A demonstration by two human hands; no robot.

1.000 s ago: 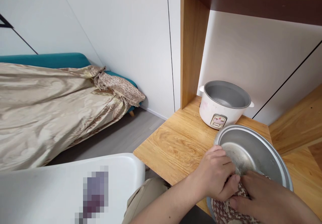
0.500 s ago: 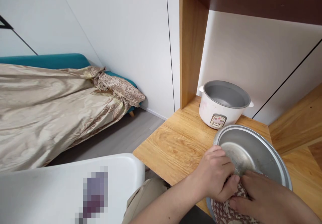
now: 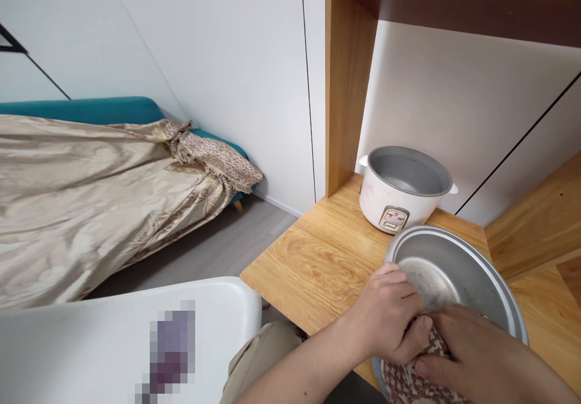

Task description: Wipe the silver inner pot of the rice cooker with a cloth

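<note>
A white rice cooker [image 3: 388,201] stands behind the metal bowl [image 3: 479,274].

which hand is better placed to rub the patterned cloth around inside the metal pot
Probably the right hand: it lies on the patterned cloth, fingers reaching into the metal pot. The left hand is curled at the pot's left edge.
</note>
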